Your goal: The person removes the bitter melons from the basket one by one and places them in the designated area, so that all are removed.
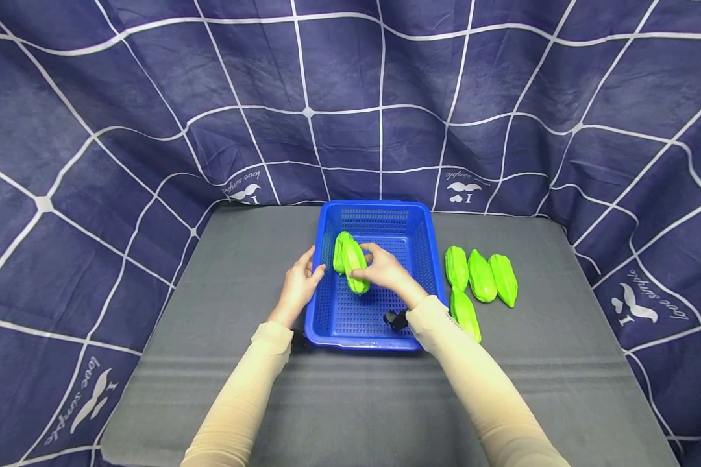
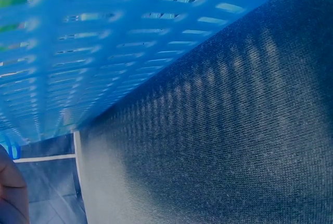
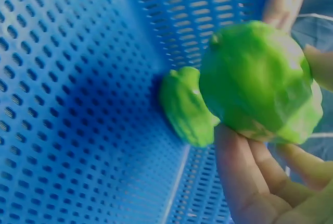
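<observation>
My right hand [image 1: 383,266] holds a bright green ridged gourd [image 1: 355,258] between thumb and fingers, above the floor of a blue plastic basket [image 1: 376,345]. In the right wrist view the held gourd [image 3: 255,81] is seen end-on, with fingers under it and the thumb on its far side. A second green gourd [image 3: 186,107] lies in the basket against its perforated left wall, partly behind the held one. My left hand [image 1: 299,283] grips the basket's left rim, its thumb over the edge; only a little of that hand [image 2: 11,187] shows in the left wrist view.
Several more green gourds [image 1: 482,277] lie on the grey table [image 1: 239,259] to the right of the basket, one partly behind the right sleeve [image 1: 467,363]. A dark blue cloth [image 1: 350,84] with white lines hangs behind the table and along both sides.
</observation>
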`<state>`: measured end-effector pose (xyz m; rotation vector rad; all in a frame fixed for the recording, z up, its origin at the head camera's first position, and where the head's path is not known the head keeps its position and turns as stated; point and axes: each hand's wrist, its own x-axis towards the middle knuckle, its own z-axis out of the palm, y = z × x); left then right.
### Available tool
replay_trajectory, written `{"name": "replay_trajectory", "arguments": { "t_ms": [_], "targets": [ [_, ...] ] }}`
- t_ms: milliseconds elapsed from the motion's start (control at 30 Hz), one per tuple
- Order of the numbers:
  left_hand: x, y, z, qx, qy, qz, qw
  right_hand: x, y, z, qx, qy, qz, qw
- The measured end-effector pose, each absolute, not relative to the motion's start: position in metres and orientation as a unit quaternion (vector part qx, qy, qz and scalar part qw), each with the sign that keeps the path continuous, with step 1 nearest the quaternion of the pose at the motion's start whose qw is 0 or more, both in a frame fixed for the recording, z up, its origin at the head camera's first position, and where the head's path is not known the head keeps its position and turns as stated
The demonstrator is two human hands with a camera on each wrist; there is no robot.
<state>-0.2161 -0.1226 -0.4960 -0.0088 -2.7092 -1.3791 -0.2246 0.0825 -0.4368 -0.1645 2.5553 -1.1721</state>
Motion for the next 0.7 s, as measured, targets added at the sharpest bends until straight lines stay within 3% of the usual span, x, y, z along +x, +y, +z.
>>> {"name": "replay_trajectory", "arguments": {
  "t_ms": [700],
  "targets": [
    [-0.216, -0.122, -0.496, -0.003, -0.888, -0.457, 0.051, -0.206, 0.151, -0.404, 0.009, 0.849, -0.526, 0.036]
  ]
}}
